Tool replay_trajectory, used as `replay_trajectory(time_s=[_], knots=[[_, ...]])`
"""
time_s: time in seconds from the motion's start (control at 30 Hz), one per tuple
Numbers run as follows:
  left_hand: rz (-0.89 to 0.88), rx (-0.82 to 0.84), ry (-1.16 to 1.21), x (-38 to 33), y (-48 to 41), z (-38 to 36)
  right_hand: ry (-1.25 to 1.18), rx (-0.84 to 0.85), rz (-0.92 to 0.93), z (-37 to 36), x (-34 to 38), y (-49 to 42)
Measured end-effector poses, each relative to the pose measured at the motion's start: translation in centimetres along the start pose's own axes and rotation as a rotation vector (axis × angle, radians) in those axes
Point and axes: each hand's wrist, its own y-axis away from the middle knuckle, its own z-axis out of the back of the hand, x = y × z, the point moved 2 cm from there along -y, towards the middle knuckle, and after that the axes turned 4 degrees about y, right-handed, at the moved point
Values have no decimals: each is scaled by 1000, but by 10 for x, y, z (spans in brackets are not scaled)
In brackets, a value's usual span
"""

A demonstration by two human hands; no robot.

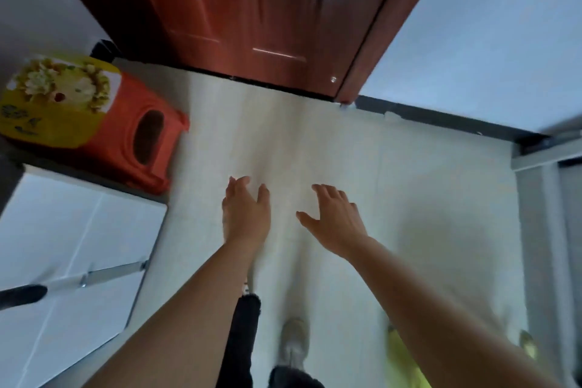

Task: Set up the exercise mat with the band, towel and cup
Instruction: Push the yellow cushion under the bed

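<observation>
1. At the far left a white cabinet (72,249) with a metal bar handle is noted, and behind it an orange plastic stool (104,132) with a yellow floral top stands on the pale floor (409,183). Nothing belonging to the task is seen on either.

2. The left hand (245,214) is held out over the floor, palm down, fingers loosely spread and slightly curled. Nothing is held in it. Contact with any object is not shown.

3. Between the forearms, low in the view, a dark trouser leg and a light-coloured shoe (294,343) are visible, indicating that the person is standing.

4. The right hand (333,220) is likewise extended, palm down, fingers and thumb spread apart, and is empty. The two hands are near each other but not touching.

5. Behind the hands a reddish-brown door (252,9) is recorded, closed against the floor edge.

6. At the lower right, partly hidden by the right forearm, a blurred yellow-green object (406,359) lies on the floor. Whether it is the mat, the band or the towel cannot be told. No cup is in view, and no mat is clearly identified.

7. Assessment: the task is judged to be at its opening, with nothing yet laid out in view. The floor ahead appears to be the intended spot.

8. Next move, as judged: the mat must be located and taken in both hands, then laid flat on the bare floor before the smaller items are placed.
</observation>
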Motion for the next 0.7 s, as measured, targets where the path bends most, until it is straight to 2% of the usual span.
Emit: replay_trajectory(time_s=[0.23, 0.37, 0.53, 0.7], knots=[[-136, 194, -143, -1, 129, -88, -99, -56, -316, -45, -128, 138], [-186, 352, -135, 20, 201, -135, -129, -84, -484, -89, -187, 212], [-164, 520, -169, 73, 277, -179, -147, -31, -625, -151, -241, 290], [-41, 575, -224, 110, 341, -223, -168, 5, -692, -187, -302, 354]])
